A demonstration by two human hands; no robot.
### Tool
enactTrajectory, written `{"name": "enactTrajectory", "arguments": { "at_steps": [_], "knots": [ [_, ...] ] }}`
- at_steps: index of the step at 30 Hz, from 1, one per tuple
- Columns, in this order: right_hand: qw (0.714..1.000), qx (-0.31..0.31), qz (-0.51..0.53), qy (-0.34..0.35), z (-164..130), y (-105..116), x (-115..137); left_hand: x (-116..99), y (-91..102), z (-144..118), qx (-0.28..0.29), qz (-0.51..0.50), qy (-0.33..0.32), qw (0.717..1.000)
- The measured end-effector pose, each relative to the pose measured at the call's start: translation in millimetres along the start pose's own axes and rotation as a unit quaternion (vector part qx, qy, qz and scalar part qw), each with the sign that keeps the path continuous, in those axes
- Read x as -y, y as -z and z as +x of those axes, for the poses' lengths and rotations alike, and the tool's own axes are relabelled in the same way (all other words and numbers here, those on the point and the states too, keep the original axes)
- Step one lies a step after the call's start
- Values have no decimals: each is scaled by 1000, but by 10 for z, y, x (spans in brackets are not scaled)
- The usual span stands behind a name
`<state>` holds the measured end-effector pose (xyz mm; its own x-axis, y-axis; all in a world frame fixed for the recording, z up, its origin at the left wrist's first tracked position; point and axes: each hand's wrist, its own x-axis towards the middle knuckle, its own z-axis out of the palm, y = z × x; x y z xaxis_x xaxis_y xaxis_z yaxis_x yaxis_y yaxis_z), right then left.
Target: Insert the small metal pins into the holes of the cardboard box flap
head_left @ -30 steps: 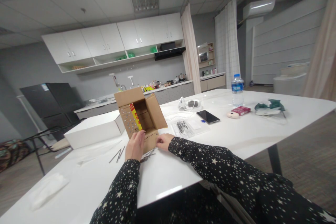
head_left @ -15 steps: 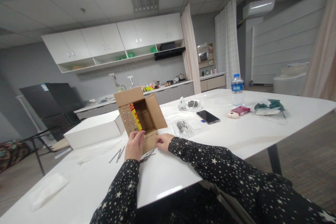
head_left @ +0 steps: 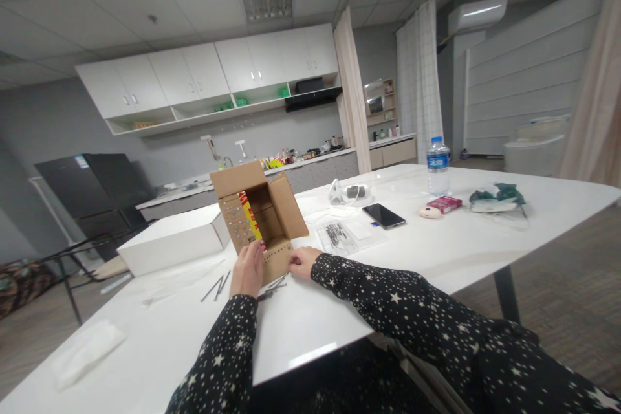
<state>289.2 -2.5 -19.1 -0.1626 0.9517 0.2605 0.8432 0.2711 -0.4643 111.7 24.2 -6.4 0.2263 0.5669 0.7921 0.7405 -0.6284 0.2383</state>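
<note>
An open cardboard box (head_left: 279,207) lies tilted on the table with its mouth toward me. Small round metal heads dot its left flap, which has a red-and-yellow strip (head_left: 251,217) along it. A row of dark dots marks the lower flap (head_left: 275,263). My left hand (head_left: 248,268) is at the corner between these flaps, fingers closed together; what they hold, if anything, is hidden. My right hand (head_left: 304,262) pinches the right edge of the lower flap. Dark slim metal pieces (head_left: 274,286) lie by my left wrist, with more strips (head_left: 217,286) to its left.
Behind my left hand stands a white box (head_left: 169,242). To the right are a clear bag of small parts (head_left: 339,237), a phone (head_left: 384,215), a water bottle (head_left: 438,171), a pink box (head_left: 445,204) and a green bundle (head_left: 497,197). A white plastic wrap (head_left: 90,349) lies front left.
My left hand has shifted slightly, its fingers now more upright and drawn a little left along the flap's edge. The right hand and the box have barely moved.
</note>
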Motion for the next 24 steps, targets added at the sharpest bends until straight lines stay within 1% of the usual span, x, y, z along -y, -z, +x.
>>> {"name": "enactTrajectory", "arguments": {
  "at_steps": [11, 13, 17, 19, 24],
  "knots": [
    [1000, 2, 8, 3, 5, -3, -12, 0, 3, -2, 11, 10, 15, 1000],
    [1000, 1, 9, 7, 7, -5, -15, -17, 12, -7, 24, 41, 35, 998],
    [1000, 0, 7, 12, 10, -10, -21, -69, 46, -12, 49, 157, 72, 984],
    [1000, 0, 5, 9, 7, -10, -20, -95, 68, -8, 51, 188, 68, 978],
    [1000, -5, 9, -2, -11, 1, -3, -139, 115, 4, 61, 225, 62, 971]
  ]
}}
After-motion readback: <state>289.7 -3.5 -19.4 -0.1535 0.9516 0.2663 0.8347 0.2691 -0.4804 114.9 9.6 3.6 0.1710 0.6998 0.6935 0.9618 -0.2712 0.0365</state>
